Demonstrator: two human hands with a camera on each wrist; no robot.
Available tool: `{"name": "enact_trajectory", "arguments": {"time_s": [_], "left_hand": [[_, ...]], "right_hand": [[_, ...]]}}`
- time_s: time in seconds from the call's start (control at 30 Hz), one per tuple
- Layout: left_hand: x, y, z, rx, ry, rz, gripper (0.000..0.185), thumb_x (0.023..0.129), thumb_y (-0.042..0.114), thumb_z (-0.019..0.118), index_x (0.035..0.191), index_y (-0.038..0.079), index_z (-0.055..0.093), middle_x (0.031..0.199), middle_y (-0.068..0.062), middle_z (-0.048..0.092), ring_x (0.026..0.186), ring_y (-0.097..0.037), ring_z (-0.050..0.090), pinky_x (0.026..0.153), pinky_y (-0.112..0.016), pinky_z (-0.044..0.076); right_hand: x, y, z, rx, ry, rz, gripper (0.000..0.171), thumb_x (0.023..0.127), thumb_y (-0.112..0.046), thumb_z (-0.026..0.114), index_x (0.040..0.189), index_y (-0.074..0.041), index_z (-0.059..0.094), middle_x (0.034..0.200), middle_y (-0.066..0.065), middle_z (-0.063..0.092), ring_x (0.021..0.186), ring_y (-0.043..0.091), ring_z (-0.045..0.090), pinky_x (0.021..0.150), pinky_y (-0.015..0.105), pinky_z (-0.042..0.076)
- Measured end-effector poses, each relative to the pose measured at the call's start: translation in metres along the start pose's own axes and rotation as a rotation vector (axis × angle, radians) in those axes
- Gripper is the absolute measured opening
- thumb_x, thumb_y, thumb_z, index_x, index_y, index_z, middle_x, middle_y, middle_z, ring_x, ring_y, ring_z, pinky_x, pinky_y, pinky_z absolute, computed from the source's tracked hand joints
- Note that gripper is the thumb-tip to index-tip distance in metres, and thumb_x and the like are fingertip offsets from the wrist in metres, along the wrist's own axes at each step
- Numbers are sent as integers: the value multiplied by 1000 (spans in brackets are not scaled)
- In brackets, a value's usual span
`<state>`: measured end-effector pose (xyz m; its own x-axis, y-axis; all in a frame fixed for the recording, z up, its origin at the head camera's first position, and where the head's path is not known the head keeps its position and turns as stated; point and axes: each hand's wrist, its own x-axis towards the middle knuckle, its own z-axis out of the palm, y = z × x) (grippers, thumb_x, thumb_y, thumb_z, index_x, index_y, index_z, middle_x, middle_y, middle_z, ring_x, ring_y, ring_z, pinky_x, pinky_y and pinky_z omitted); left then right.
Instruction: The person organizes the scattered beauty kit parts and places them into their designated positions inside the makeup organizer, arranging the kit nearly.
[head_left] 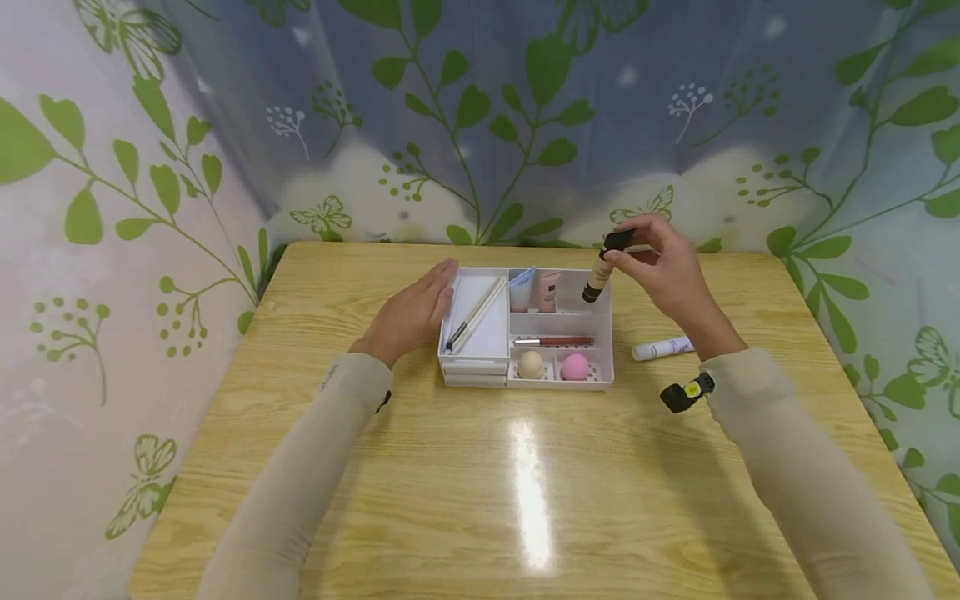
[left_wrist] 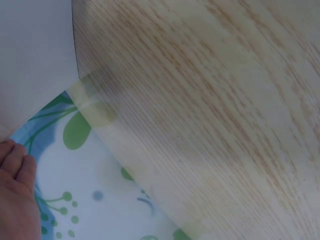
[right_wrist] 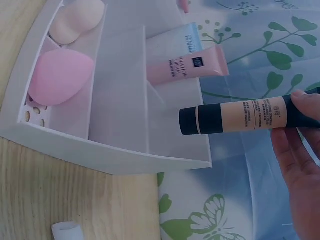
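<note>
My right hand [head_left: 666,268] pinches a foundation bottle [right_wrist: 254,115], beige with black ends, by its upper black end. The bottle tilts above the back right compartment of a white makeup organizer [head_left: 612,333]. In that back row stand a blue-and-white tube [head_left: 521,292] and a pink tube [head_left: 548,292]. My left hand [head_left: 411,315] rests against the organizer's left side with its fingers extended; the left wrist view shows only part of it. A red lip gloss tube [head_left: 558,341] lies in the middle row. At the front sit a beige sponge [head_left: 531,365] and a pink sponge [head_left: 575,367].
Two brushes [head_left: 477,312] lie on the organizer's left top, above small drawers [head_left: 475,379]. A white tube [head_left: 662,348] lies on the wooden table [head_left: 450,467], right of the organizer. Patterned curtain [head_left: 480,125] hangs behind the table's far edge.
</note>
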<state>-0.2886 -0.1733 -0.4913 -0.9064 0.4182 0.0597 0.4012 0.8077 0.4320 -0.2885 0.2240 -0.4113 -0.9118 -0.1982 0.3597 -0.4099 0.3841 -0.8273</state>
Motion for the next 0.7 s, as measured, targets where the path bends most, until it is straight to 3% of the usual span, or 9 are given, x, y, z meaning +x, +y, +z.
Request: {"name": "enact_trajectory", "arguments": {"time_s": [0.17,0.3,0.47,0.57,0.7], "left_hand": [[0,0,1,4,1,-3,64,120,48,18,176,17,18,184,-1,18,169,-22,23,137,-47,25],[1,1,1,4,0,-3,65,119,49,17,177,18,18,184,0,18,169,-22,23,137,-47,26],[0,2,1,3,-5,-11,65,120,49,17,177,19,17,184,1,16,170,-22,22,137,-47,25],[-1,2,0,1,-6,-11,64,120,49,18,177,19,17,184,1,16,170,-22,22,138,-47,25],[0,1,0,1,-5,-6,64,120,48,19,177,18,16,184,0,16,170,-22,21,138,-47,24]], "right_hand": [[1,7,12,-57,-38,17,38,103,-6,76,138,1,63,126,14,66,108,-1,63,92,9,54],[2,14,21,-68,-47,45,34,102,-5,76,134,0,63,126,19,68,106,-1,64,91,9,55],[2,19,30,-100,-75,73,33,103,-8,76,133,-1,63,126,21,71,113,18,70,92,10,57],[1,21,35,-120,-96,72,34,103,-10,76,134,-1,63,125,22,72,117,31,71,95,18,61],[0,25,41,-145,-129,69,33,104,-11,77,133,-2,65,122,20,72,117,34,71,101,38,64]]}}
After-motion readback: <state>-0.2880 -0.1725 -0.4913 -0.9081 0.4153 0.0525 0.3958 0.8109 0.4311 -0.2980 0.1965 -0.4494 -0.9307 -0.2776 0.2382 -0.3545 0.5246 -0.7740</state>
